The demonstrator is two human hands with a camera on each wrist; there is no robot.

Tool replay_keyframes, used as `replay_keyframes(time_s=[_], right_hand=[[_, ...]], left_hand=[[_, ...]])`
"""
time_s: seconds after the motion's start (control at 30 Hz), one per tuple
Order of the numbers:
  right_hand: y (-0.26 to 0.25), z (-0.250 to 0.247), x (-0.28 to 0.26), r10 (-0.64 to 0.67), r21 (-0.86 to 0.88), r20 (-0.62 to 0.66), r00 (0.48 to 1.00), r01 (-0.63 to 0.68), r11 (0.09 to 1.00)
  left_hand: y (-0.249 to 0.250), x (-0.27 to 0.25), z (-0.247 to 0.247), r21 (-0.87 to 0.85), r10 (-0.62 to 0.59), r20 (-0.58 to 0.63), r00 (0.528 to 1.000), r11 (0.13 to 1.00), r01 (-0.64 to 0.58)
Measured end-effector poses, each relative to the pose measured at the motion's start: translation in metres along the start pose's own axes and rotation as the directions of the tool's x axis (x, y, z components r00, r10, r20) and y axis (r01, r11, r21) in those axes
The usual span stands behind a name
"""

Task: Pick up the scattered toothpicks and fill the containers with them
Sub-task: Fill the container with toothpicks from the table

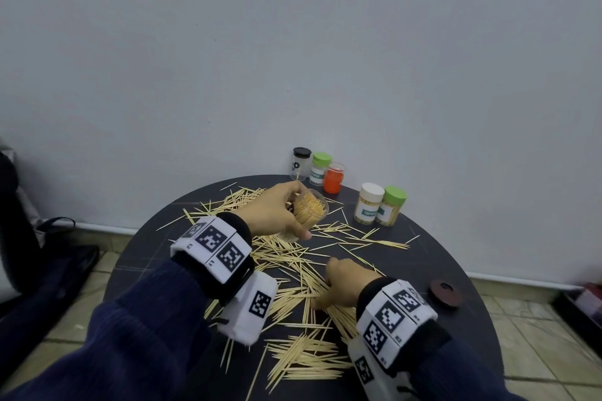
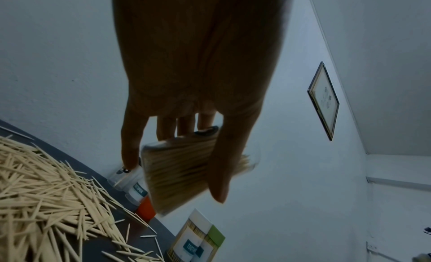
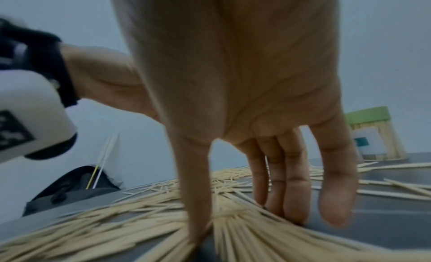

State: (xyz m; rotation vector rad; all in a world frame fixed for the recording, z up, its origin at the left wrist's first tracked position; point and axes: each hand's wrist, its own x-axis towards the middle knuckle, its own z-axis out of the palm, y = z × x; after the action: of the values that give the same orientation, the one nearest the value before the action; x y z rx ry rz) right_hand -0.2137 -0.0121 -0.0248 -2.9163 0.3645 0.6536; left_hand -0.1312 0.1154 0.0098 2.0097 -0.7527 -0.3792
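Toothpicks (image 1: 294, 265) strewn thick across the round dark table (image 1: 456, 257), heaped mostly at the centre and near edge. Light, stiff, thin and smooth; probably prone to rolling, fanning out and slipping from a loose pinch, with sharp tips besides. Best raked into a parallel bundle and pinched across the middle, not taken by the ends. One at a time looks slow with this many left.

Left hand (image 1: 277, 215) raised above the table, fingers (image 2: 130, 140) and thumb wrapped round a clear jar (image 1: 309, 210), open-mouthed, tilted toward the right hand and already packed nearly full of upright sticks. Smooth plastic wall, light even when full; likely to spill if tipped much further.

Right hand (image 1: 342, 283) down on the pile near the table's middle. Fingers (image 3: 296, 188) held close together with tips on the table; thumb (image 3: 193, 201) set apart from them and pressed into the sticks, a bunch fanning out between thumb and fingers. Reads as gathering rather than a finished pinch: nothing lifted yet.

At the far edge by the wall, three more jars: black-lidded (image 1: 301, 163), green-lidded (image 1: 320, 169), orange (image 1: 334, 177). To their right two filled, capped ones, white-lidded (image 1: 368, 207) and green-lidded (image 1: 392, 205). A brown lid (image 1: 445, 292) lying flat at the right edge.
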Motion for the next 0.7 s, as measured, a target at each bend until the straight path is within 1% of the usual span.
replay_keyframes(time_s=[0.1, 0.23, 0.47, 0.57, 0.7], right_hand=[[-0.005, 0.0, 0.002, -0.031, -0.087, -0.022, 0.999, 0.029, 0.996], [-0.012, 0.004, 0.009, -0.015, -0.126, -0.022, 1.0, 0.012, 0.992], [-0.016, 0.003, 0.014, -0.036, -0.196, 0.054, 0.998, 0.046, 0.979], [-0.016, -0.001, 0.014, -0.068, -0.199, 0.072, 0.995, 0.081, 0.977], [-0.009, -0.008, 0.013, -0.122, -0.136, 0.032, 0.992, 0.125, 0.983]], left_hand=[[0.0, 0.001, 0.001, 0.006, -0.004, 0.0, 1.0, 1.0, 0.004], [-0.001, 0.001, 0.002, 0.001, -0.008, 0.003, 1.0, 1.0, 0.008], [0.0, 0.002, 0.002, -0.004, -0.021, 0.001, 1.0, 1.0, 0.021], [0.0, 0.002, 0.001, -0.001, -0.02, -0.001, 1.0, 1.0, 0.02], [0.0, 0.002, -0.001, 0.004, -0.018, -0.015, 1.0, 1.0, 0.018]])
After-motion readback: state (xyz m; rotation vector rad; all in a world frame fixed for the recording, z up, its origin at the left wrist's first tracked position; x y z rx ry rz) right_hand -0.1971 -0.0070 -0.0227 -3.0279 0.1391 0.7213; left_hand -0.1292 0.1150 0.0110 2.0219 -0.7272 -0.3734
